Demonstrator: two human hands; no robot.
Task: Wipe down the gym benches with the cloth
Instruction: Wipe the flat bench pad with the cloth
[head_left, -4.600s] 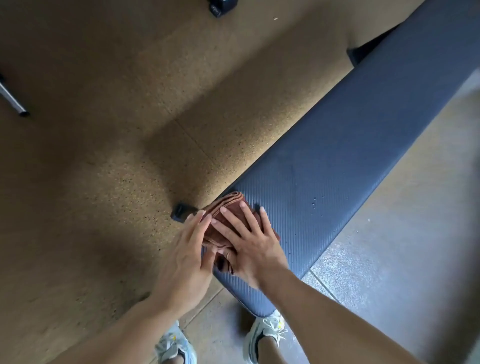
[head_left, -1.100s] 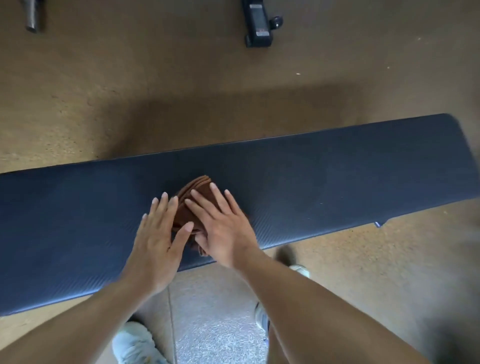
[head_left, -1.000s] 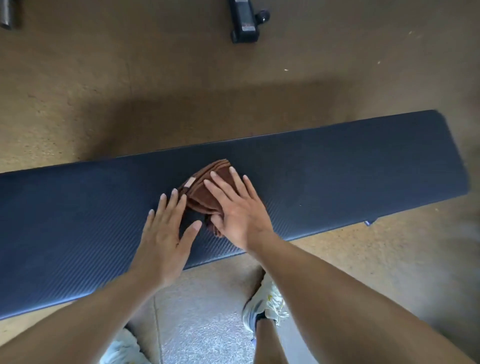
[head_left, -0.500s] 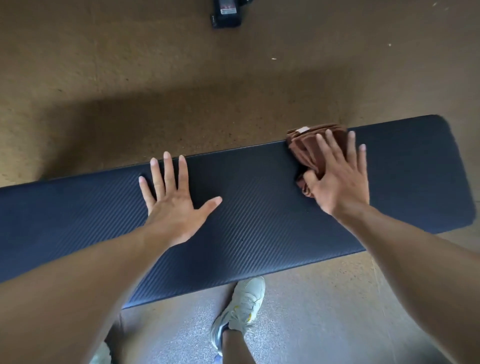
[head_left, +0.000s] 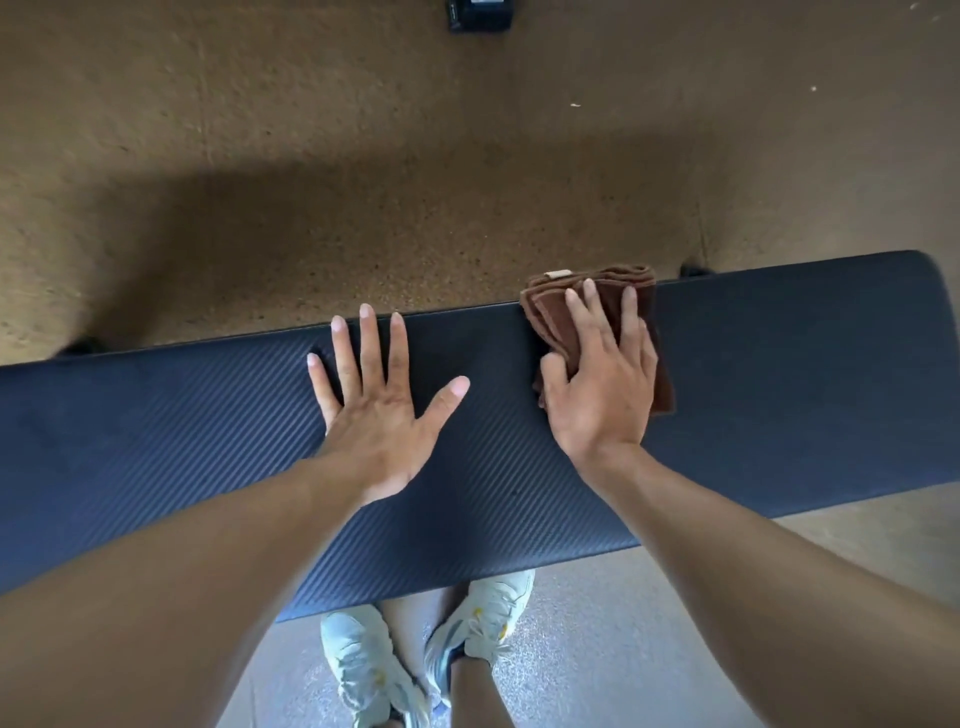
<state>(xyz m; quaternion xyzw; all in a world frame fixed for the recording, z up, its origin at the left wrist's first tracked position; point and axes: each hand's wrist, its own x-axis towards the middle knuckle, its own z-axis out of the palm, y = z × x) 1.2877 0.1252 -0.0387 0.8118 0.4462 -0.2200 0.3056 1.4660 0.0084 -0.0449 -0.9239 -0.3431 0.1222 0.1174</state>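
Moved: cloth (head_left: 597, 312) slid toward 3 o'clock, off the middle of the desk (head_left: 779, 395).
Right hand (head_left: 602, 387): fingers flat, pressing cloth at far edge.
Left hand (head_left: 382, 410): fingers spread, bracing.
Progress: right end likely unwiped.

We see the desk (head_left: 779, 395) running left to right before us. On it our left hand (head_left: 379, 415) lies flat, the right hand (head_left: 597, 395) beside it on the cloth (head_left: 597, 291) at the far edge. Our shoes (head_left: 483, 613) stand below the near edge.
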